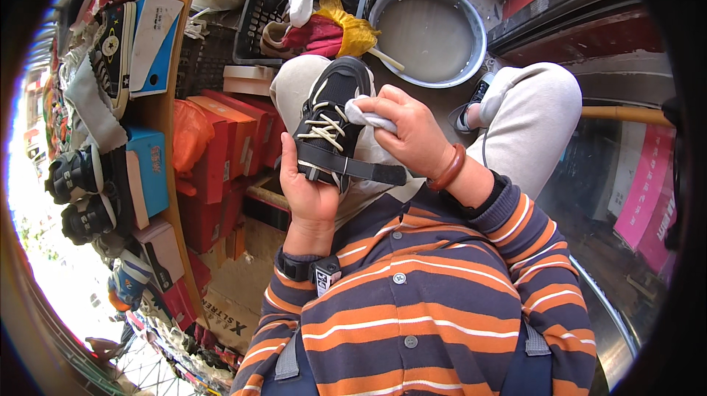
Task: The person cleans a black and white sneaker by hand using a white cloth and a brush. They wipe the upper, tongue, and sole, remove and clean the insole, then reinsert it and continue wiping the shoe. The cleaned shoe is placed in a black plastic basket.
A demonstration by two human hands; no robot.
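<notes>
A black sneaker (337, 86) with cream laces and a pale sole edge is held over my lap, its toe pointing away from me. My left hand (310, 191) grips it around the heel end. A black hook-and-loop strap (375, 170) crosses the shoe's opening and sticks out to the right. In my right hand (411, 125) is a bunched light grey cloth (371, 115), pinched between thumb and fingers against the shoe's side, near the laces. The palm side of my right hand is hidden.
A metal basin (428, 34) of cloudy water stands ahead, with a pale stick leaning at its rim. Left of it is a black plastic crate (362, 3) with shoes and a red and yellow cloth (353, 31). Red shoeboxes (207, 158) and a wooden shelf edge (172, 147) are at left.
</notes>
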